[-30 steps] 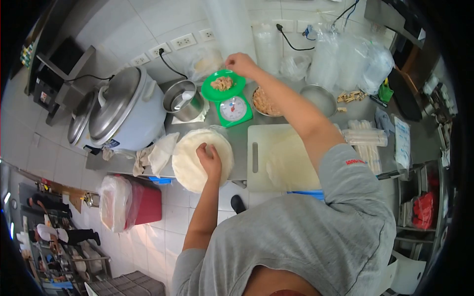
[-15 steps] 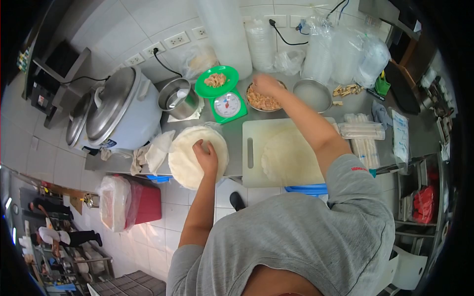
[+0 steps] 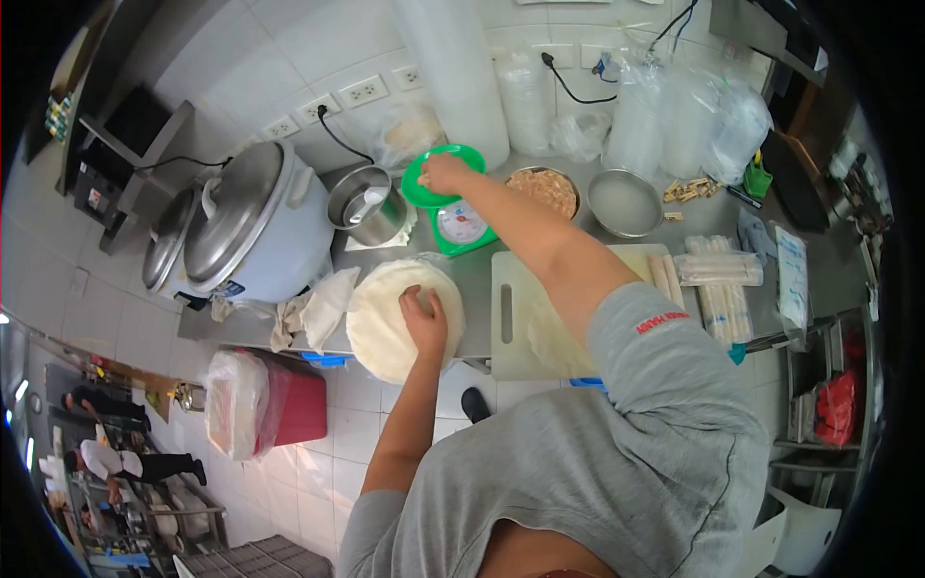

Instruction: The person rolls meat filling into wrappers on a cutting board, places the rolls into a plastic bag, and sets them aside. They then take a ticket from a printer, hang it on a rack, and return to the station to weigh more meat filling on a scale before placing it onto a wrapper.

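My left hand [image 3: 424, 318] rests with its fingers apart on a round stack of pale wrappers [image 3: 381, 332] at the counter's front edge. My right hand [image 3: 445, 174] is over the green plate [image 3: 469, 156] on the green scale [image 3: 461, 223], its fingers bent down; whatever they hold is hidden. To its right stands a metal bowl of minced filling [image 3: 544, 189], beside an empty-looking metal pan [image 3: 624, 203]. A white cutting board [image 3: 515, 354] with a thin round wrapper [image 3: 554, 342] on it lies under my right forearm, rolls [image 3: 665, 276] at its right edge.
Large rice cookers [image 3: 255, 222] and a steel pot [image 3: 367, 205] stand at the left. Wrapped packs of rolls [image 3: 721, 289] lie right of the board. Bagged plastic containers [image 3: 636, 111] line the wall. A red cooler [image 3: 294, 400] is on the floor, with people [image 3: 120, 460] far left.
My right hand has moved left from the bowl of filling to the green plate. My left hand stays on the wrapper stack. The whole view has shifted slightly.
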